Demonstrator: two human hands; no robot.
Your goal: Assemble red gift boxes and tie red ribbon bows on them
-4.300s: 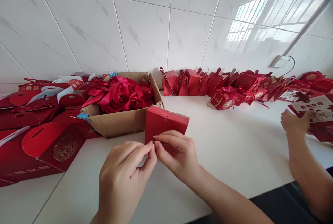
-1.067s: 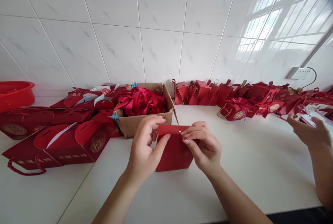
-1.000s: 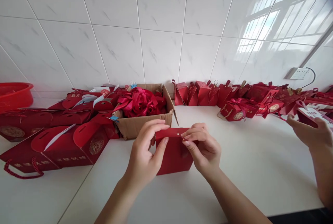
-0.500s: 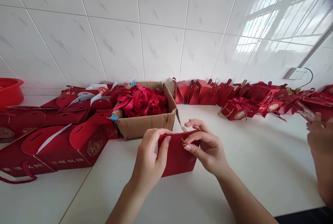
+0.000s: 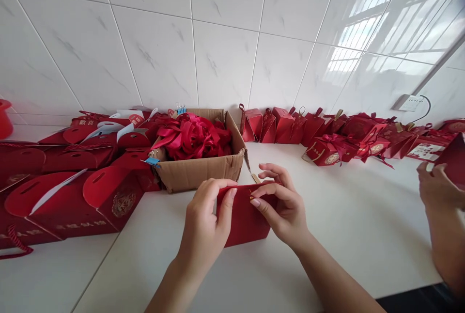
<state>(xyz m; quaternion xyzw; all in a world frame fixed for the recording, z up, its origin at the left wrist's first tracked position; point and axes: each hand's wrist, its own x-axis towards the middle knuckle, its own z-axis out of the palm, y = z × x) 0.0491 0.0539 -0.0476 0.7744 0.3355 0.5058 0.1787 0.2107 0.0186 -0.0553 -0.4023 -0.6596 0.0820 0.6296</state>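
Observation:
A plain red paper gift box (image 5: 242, 221) stands upright on the white tabletop in front of me. My left hand (image 5: 212, 216) grips its upper left edge between thumb and fingers. At the upper right edge, my right hand (image 5: 281, 206) pinches a thin gold piece (image 5: 251, 197) between thumb and forefinger, against the box's face. Its other fingers are raised and curled behind the top. What the gold piece is exactly is too small to tell. A flat tan strip (image 5: 255, 178) shows just behind the box's top edge.
A cardboard box (image 5: 203, 172) full of red ribbons (image 5: 196, 138) stands behind my hands. Large red gift boxes (image 5: 105, 196) fill the left side. Smaller red boxes (image 5: 283, 124) line the wall toward the right. Another person's hand (image 5: 441, 187) holds a red box at far right.
The view has shifted slightly to the right. My hands keep their hold, the right thumb and forefinger still at the gold piece. The other person's hand now has a red box raised in it.

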